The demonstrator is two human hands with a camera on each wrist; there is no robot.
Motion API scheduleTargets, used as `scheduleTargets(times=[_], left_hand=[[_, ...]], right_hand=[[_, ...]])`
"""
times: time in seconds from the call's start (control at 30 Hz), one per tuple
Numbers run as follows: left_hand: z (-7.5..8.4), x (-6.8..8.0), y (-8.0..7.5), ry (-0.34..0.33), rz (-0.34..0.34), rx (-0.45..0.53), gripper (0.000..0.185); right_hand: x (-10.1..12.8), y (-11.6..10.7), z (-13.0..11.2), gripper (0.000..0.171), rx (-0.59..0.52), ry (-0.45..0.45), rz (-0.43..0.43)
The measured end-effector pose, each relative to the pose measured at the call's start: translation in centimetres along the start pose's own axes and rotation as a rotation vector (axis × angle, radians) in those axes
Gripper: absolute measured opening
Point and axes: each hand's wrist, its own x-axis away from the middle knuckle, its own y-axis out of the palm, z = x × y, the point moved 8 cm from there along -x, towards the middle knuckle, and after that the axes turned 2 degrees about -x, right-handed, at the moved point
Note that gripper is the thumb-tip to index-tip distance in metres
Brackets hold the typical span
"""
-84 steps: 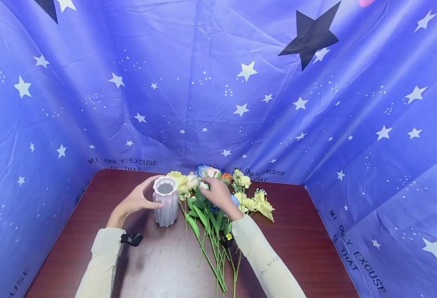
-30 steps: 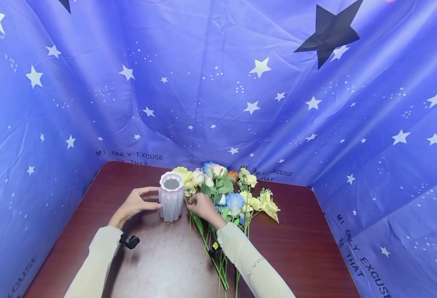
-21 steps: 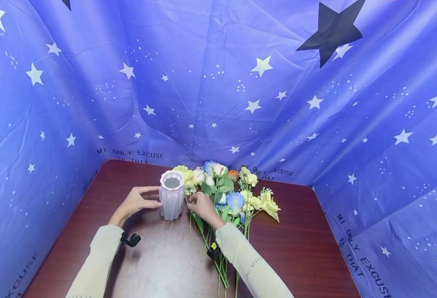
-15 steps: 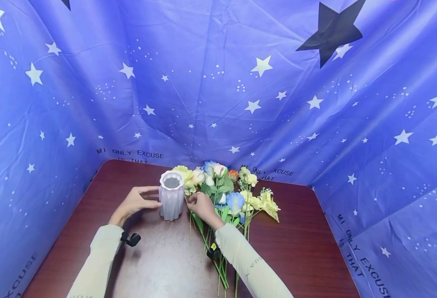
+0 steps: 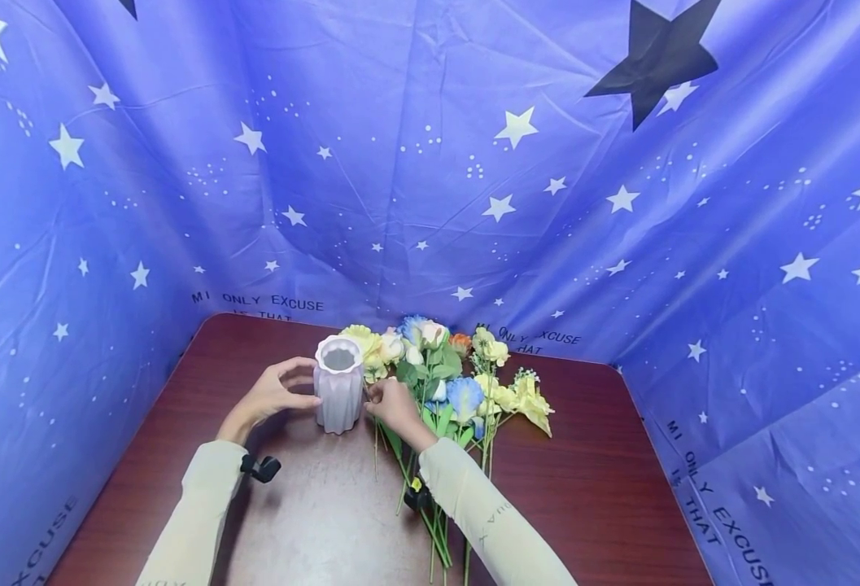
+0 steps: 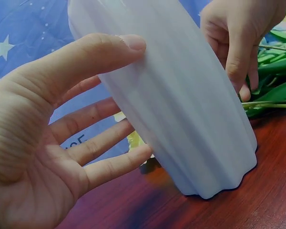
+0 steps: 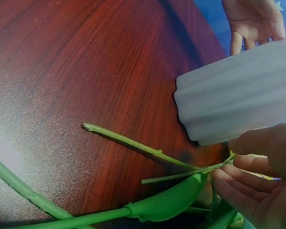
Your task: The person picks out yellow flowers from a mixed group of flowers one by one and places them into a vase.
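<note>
Vase (image 5: 338, 395) upright on bench (image 5: 591, 480), just left of flowers (image 5: 444, 382); stems partly hidden under right sleeve. Left hand (image 5: 272, 396) open, fingers (image 6: 109, 167) spread, thumb touching vase side. Right hand (image 5: 393, 407) fingers (image 7: 243, 188) curled, pinching thin green stem (image 7: 181, 175) beside vase base.

Tabletop (image 5: 591, 496): dark reddish-brown wood grain with rounded far corners and a glossy finish, showing a pale glare patch near the front. Backdrop (image 5: 415, 163): creased blue-violet cloth enclosing the left, rear and right sides, printed with white stars, two large black stars and lines of dark lettering.
</note>
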Motion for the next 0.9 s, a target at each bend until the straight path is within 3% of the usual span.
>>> scheduleTargets(times=[0.3,0.47,0.57,0.9], left_hand=[[0.28,-0.06,0.33,-0.004,0.007,-0.019,0.064],[0.19,-0.18,0.35,-0.014,0.023,-0.031,0.067],[0.03,-0.20,0.31,-0.022,0.030,-0.032,0.066],[-0.63,-0.16,-0.06,-0.044,0.050,-0.052,0.061]], right_hand=[[0.09,-0.19,0.10,0.011,0.038,0.046,0.033],[0.08,-0.15,0.23,0.042,0.066,0.070,0.040],[-0.04,0.08,0.47,0.050,0.085,0.069,0.047],[0.26,0.49,0.80,0.043,0.101,0.076,0.068]])
